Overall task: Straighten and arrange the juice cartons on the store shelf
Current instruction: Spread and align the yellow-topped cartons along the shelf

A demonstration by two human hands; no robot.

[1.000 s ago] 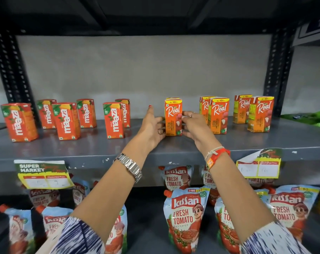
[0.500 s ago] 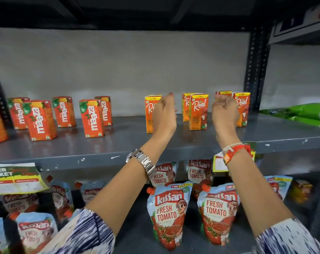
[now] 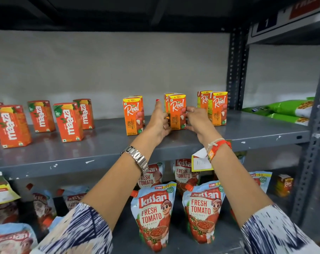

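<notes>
Your Real cartons point(image 3: 177, 111): orange fronts, yellow top band, white script logo; rear one at far right point(image 3: 203, 100) has a green side. Maaza cartons point(image 3: 69, 122): red-orange w/ white lettering, green leaf corner. Shelf point(image 3: 247, 132): grey metal, white chips in the paint. Back wall grey. Your sleeves point(image 3: 82, 233): white w/ navy streaks. Left wrist watch point(image 3: 137, 158) silver; right wrist band point(image 3: 218, 146) red-orange plus pale thread. Nail polish red. Kissan pouches point(image 3: 153, 213) below: light blue, red logo, red tomatoes. Packs at right point(image 3: 291, 109): bright green.

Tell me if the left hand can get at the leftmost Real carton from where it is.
Probably yes: the left hand is just right of that Real carton, with bare shelf between them.
</notes>
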